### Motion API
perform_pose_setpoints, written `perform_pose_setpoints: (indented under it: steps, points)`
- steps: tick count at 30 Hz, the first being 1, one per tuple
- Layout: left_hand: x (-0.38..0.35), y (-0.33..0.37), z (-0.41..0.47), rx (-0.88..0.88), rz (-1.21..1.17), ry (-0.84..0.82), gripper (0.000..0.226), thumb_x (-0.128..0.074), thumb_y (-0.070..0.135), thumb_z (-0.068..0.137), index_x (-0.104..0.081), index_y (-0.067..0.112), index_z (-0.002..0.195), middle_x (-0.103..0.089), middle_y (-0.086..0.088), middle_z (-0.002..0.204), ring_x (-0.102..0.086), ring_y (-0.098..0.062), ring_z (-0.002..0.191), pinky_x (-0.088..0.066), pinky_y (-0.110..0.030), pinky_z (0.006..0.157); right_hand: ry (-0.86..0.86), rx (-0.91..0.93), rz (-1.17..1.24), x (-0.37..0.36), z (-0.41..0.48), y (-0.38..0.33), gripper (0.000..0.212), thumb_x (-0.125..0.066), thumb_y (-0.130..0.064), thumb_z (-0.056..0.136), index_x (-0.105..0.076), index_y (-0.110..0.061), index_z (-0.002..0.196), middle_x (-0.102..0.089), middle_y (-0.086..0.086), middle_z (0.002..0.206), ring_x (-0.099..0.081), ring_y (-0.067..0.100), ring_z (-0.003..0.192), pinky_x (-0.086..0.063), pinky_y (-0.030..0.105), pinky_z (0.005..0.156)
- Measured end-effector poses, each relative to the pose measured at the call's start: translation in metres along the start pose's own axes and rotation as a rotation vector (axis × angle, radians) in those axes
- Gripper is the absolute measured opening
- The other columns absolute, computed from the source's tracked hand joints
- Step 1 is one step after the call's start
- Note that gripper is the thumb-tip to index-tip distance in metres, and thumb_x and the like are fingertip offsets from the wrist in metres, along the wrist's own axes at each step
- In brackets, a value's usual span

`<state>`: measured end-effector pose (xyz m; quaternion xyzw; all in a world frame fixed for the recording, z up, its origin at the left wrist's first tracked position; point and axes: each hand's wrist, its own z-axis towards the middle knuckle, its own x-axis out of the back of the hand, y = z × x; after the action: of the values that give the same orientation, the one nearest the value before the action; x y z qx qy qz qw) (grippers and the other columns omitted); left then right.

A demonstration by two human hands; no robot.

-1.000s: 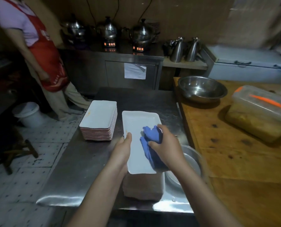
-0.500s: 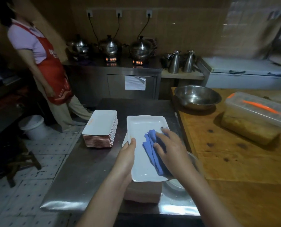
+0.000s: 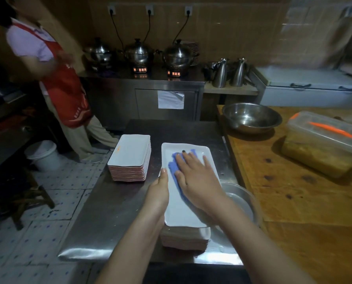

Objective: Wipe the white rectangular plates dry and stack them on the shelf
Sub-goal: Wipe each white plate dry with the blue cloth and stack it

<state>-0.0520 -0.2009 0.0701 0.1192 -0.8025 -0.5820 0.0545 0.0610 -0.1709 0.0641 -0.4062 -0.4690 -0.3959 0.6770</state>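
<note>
Head view: you are pressing the cloth (image 3: 172, 167) with your right hand (image 3: 199, 181), fingers straight, left hand (image 3: 158, 193) gripping the plate (image 3: 183, 213) rim; be sweeping into corners.

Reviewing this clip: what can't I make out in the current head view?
All in the head view.
Blue cloth: mostly hidden under the right hand.
Lower stack: plate count hidden by the wiped plate and the left hand.
Metal basin: contents hidden by the right forearm.
Bystander's hands: motion-blurred.
Plate's wetness: too dim to tell.
</note>
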Motion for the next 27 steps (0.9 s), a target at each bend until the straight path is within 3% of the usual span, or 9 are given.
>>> perform_pose_setpoints:
  steps: [3,8,10,14,17,19,22,24,27]
  points:
    - [0.006,0.003,0.004,0.002,-0.045,-0.009,0.038,-0.039,0.042,0.097,-0.065,0.017,0.087,-0.069,0.004,0.074,-0.067,-0.016,0.07,-0.053,-0.028,0.066,-0.002,-0.125,-0.109,0.003,0.0,0.012,0.055,-0.01,-0.04,0.1,-0.009,-0.02,0.152,-0.011,-0.001,0.159,-0.003,0.017,0.147,0.012,0.037,0.114]
    - [0.012,0.009,0.005,0.006,-0.089,-0.028,0.041,-0.038,0.043,0.097,-0.063,0.02,0.076,-0.068,0.011,0.054,-0.065,-0.007,0.047,-0.045,-0.015,0.037,0.011,-0.076,-0.069,-0.006,-0.037,-0.005,0.056,-0.014,-0.036,0.101,-0.009,-0.012,0.151,-0.011,0.006,0.159,-0.005,0.023,0.146,0.01,0.032,0.113]
    - [0.012,0.009,0.004,0.01,-0.08,-0.024,0.042,-0.036,0.046,0.097,-0.063,0.022,0.075,-0.069,0.01,0.057,-0.066,-0.009,0.051,-0.045,-0.016,0.039,0.029,-0.037,0.003,-0.007,-0.041,-0.014,0.054,-0.019,-0.032,0.101,-0.012,-0.011,0.15,-0.012,0.007,0.158,-0.008,0.025,0.145,0.009,0.029,0.114]
    - [0.002,0.007,0.001,-0.012,-0.008,0.005,0.039,-0.035,0.048,0.097,-0.06,0.024,0.077,-0.063,0.008,0.074,-0.062,-0.01,0.071,-0.045,-0.023,0.058,0.058,0.108,0.093,0.008,-0.018,-0.023,0.05,-0.022,-0.023,0.101,-0.024,-0.006,0.148,-0.026,0.011,0.153,-0.016,0.025,0.141,0.01,0.02,0.111]
    - [-0.009,0.003,-0.003,-0.075,0.039,-0.049,0.036,-0.033,0.044,0.098,-0.062,0.026,0.11,-0.065,0.006,0.09,-0.061,-0.013,0.089,-0.046,-0.026,0.074,0.059,0.132,0.026,0.019,0.011,-0.017,0.047,-0.026,-0.02,0.102,-0.031,-0.004,0.145,-0.035,0.012,0.15,-0.025,0.027,0.139,0.002,0.024,0.11]
    - [-0.01,0.003,-0.002,-0.074,0.039,-0.066,0.035,-0.034,0.04,0.099,-0.062,0.023,0.112,-0.068,0.004,0.088,-0.064,-0.01,0.08,-0.05,-0.021,0.062,0.013,0.088,-0.039,0.02,0.024,-0.006,0.048,-0.021,-0.029,0.103,-0.023,-0.015,0.149,-0.025,0.002,0.156,-0.014,0.023,0.144,0.003,0.029,0.113]
    - [-0.005,0.005,0.001,-0.059,0.015,-0.068,0.03,-0.038,0.034,0.099,-0.063,0.019,0.09,-0.067,0.01,0.066,-0.065,-0.005,0.058,-0.045,-0.015,0.044,-0.052,0.024,-0.102,0.019,0.027,0.01,0.051,-0.014,-0.038,0.103,-0.012,-0.025,0.151,-0.01,-0.005,0.159,0.0,0.02,0.147,0.002,0.035,0.117]
    - [-0.002,0.006,0.001,-0.063,-0.005,-0.059,0.036,-0.04,0.033,0.099,-0.063,0.016,0.078,-0.068,0.011,0.057,-0.065,-0.003,0.051,-0.045,-0.014,0.042,-0.046,-0.052,-0.138,0.02,0.021,0.019,0.051,-0.012,-0.038,0.102,-0.01,-0.023,0.152,-0.007,-0.002,0.16,0.001,0.021,0.147,0.003,0.035,0.117]
    - [0.001,0.005,0.001,-0.063,-0.014,-0.052,0.036,-0.04,0.039,0.098,-0.065,0.022,0.079,-0.071,0.012,0.065,-0.069,-0.005,0.059,-0.049,-0.018,0.047,-0.014,-0.197,-0.168,0.02,0.008,0.028,0.052,-0.013,-0.035,0.102,-0.012,-0.017,0.151,-0.009,0.002,0.159,-0.003,0.021,0.147,0.0,0.036,0.118]
